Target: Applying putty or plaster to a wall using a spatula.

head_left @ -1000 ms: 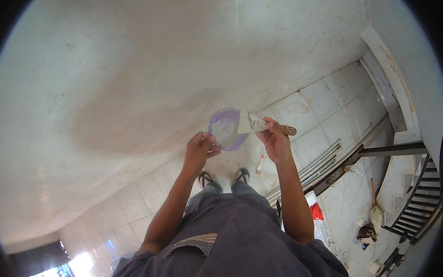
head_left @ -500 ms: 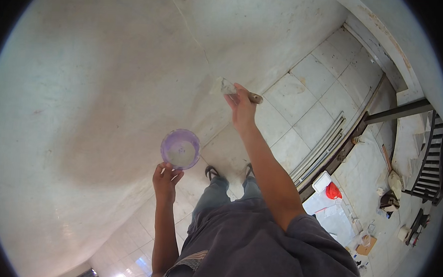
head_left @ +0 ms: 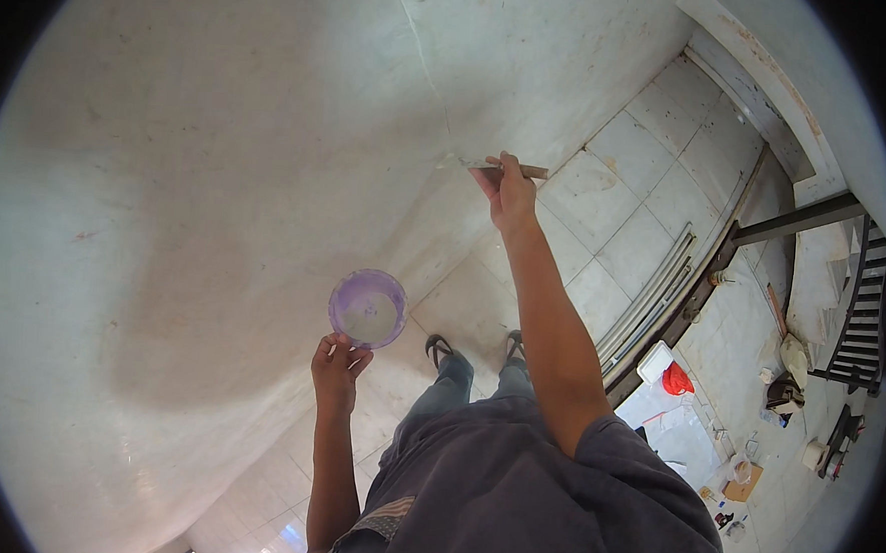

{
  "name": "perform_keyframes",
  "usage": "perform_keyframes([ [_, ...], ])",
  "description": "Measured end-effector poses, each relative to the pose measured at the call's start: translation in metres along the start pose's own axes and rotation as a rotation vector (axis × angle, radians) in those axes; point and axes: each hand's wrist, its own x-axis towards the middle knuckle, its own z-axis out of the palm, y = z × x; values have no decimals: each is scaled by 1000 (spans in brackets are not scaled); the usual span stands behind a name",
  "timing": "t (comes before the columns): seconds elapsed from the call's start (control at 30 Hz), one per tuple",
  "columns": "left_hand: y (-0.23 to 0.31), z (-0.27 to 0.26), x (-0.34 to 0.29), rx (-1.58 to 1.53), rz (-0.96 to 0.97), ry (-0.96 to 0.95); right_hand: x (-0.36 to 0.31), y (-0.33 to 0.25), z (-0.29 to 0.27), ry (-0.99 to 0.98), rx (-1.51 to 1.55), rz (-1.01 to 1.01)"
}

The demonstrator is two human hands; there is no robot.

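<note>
Head view, left hand: the left hand (head_left: 335, 376) is raised in front of the wall, fingers curled closed on the near edge of a bowl; how far they reach beneath it is hidden.
Bowl: the purple bowl (head_left: 338, 293) lies just beyond the left fingertips, touching them at its lower rim, its open mouth facing the camera.
Bowl contents: a pale grey-white paste (head_left: 367, 323) covers the bottom, with smears along the inner side.
Head view, right hand: the right hand (head_left: 511, 195) is stretched farther forward, fingers closed around a scraper, the gap between them taken up by it.
Scraper: the flat scraper (head_left: 535, 171) passes through the right fingers, its brown handle end projecting to the right and its thin blade to the left, seen nearly edge-on.
Blade tip: at the lower end of a pale line (head_left: 421, 60) on the wall (head_left: 216, 205); whether it touches the surface cannot be told.
Spacing: bowl and scraper stand well apart, the bowl nearer the body.
Floor: sandalled feet (head_left: 439, 350) on pale tiles (head_left: 630, 156); to the right, long pipes (head_left: 652, 299) lie side by side, near a red bag (head_left: 676, 380).
</note>
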Motion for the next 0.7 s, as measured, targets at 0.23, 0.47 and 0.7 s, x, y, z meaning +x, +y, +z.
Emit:
perform_keyframes([
  [0.23, -2, -1, 5, 3, -16, -4, 29, -16, 25, 16, -109, 109],
  [0.47, -5, 5, 2, -4, -36, 5, 80, -32, 36, -2, -228, 218],
  [0.7, -6, 4, -5, -9, -24, 29, 94, -36, 45, 27, -247, 177],
])
